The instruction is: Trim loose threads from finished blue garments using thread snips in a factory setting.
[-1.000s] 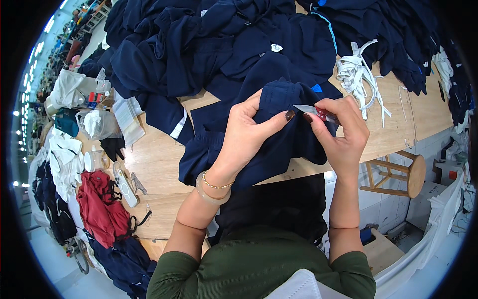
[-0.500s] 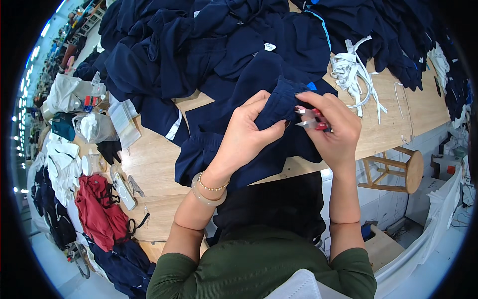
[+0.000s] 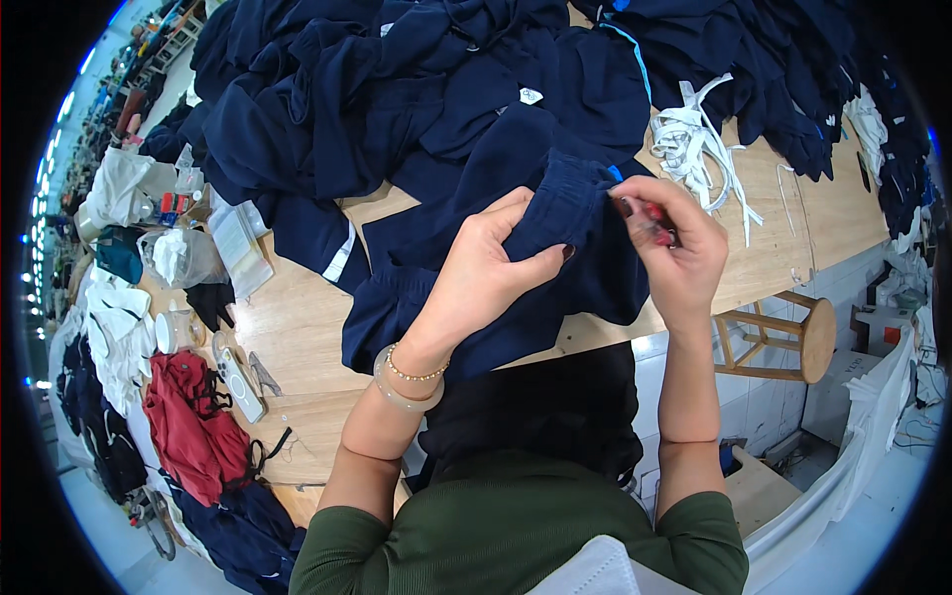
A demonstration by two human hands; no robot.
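A navy garment (image 3: 555, 297) lies over the table's front edge, its gathered elastic waistband (image 3: 555, 203) lifted. My left hand (image 3: 491, 258) is closed on this waistband, thumb on top and fingers behind. At the band's right end my right hand (image 3: 679, 248) has thumb and forefinger pinched together; whether a thread is between them is too small to tell. Red-handled thread snips (image 3: 656, 223) are tucked in that same palm, partly hidden by the fingers. A small bit of blue (image 3: 615, 174) shows just behind the fingertips.
Navy garments (image 3: 327, 109) are heaped across the back of the wooden table (image 3: 307, 347). White tapes (image 3: 689, 149) lie to the right. At left are a phone (image 3: 238, 382), a red bag (image 3: 193, 426) and a plastic bag (image 3: 183, 256). A wooden stool (image 3: 815, 340) stands at lower right.
My right hand has moved slightly right and away from the waistband, and the snips' blades have turned back into the palm. My left hand keeps its hold.
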